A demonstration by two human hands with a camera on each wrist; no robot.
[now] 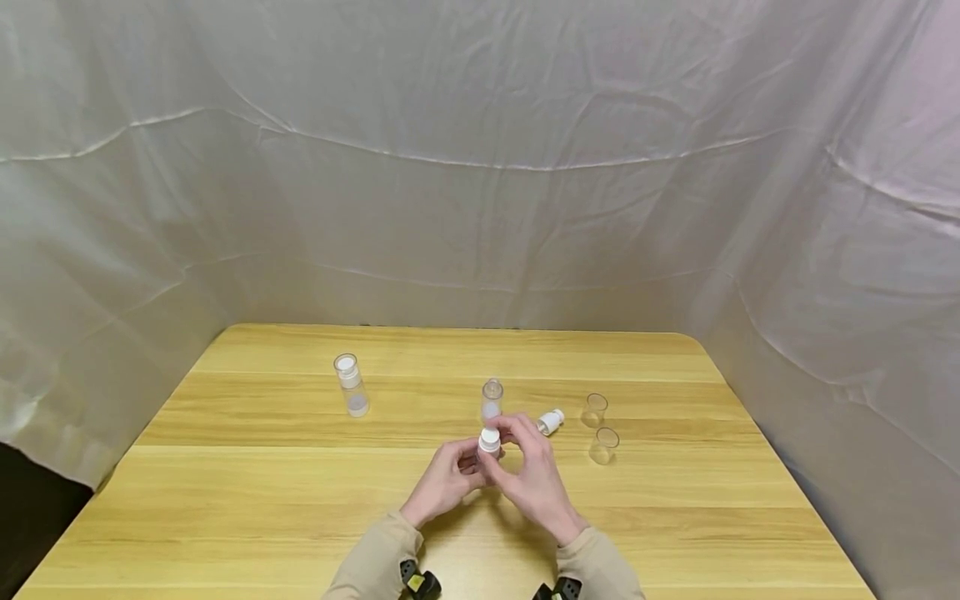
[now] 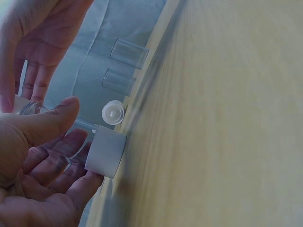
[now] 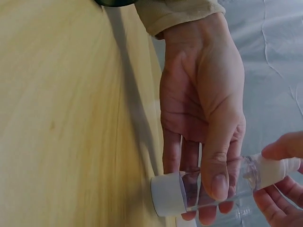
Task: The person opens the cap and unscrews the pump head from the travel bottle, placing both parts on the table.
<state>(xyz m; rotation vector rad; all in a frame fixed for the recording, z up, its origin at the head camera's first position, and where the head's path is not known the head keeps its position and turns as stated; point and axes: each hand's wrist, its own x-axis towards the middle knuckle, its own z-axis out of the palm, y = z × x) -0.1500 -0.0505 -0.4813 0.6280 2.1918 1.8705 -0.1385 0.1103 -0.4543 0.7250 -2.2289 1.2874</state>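
Observation:
Both hands work on one small clear bottle [image 3: 193,189], held over the near middle of the table. It has a white base [image 2: 106,151] and a white pump head [image 1: 489,440] on its neck. My left hand [image 1: 444,481] grips the clear body, thumb on one side and fingers on the other. My right hand [image 1: 534,479] pinches the pump head between thumb and fingers at the top. Seen from the right wrist, the bottle's neck shows just below the white collar. Another white pump head [image 1: 551,422] lies on its side beyond the right hand.
A second clear bottle [image 1: 492,398] stands just behind the hands. Farther left, a capped bottle [image 1: 351,385] with a white top stands upright. Two clear caps [image 1: 596,410] sit at the right on the wooden table [image 1: 300,500]. Grey cloth [image 1: 480,208] hangs around the table.

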